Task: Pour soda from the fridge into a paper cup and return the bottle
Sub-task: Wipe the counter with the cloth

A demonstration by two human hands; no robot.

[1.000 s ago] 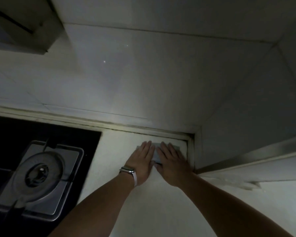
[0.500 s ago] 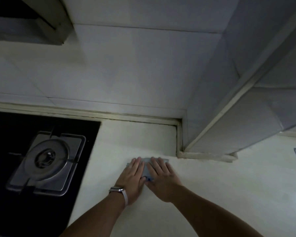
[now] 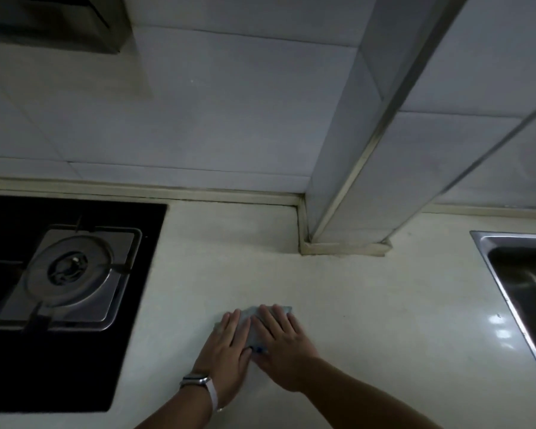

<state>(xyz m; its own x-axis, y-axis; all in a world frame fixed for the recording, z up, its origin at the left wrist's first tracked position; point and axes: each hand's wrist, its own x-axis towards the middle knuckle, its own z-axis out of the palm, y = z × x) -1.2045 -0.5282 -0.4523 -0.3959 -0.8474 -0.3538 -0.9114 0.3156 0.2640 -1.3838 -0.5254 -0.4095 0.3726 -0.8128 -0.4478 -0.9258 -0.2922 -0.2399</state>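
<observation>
My grip is slack on both sides: my left hand [image 3: 226, 351] and right hand [image 3: 280, 348] lie flat with fingers straight, side by side, pressing down on a thin pale grey-blue flat piece [image 3: 248, 320] on the cream stone table [image 3: 369, 320]. In this dim light I cannot tell whether it is a cloth or a flattened paper cup. A silver wristwatch with a white strap [image 3: 195, 380] sits on my left wrist. To my left is the black glass gas hob [image 3: 130, 305], to my right the rim of the steel sink [image 3: 508, 274], and ahead the white tiled column [image 3: 353, 150]. No soda bottle, fridge or standing paper cup is in view, so I judge that fetching, pouring and returning all remain.
</observation>
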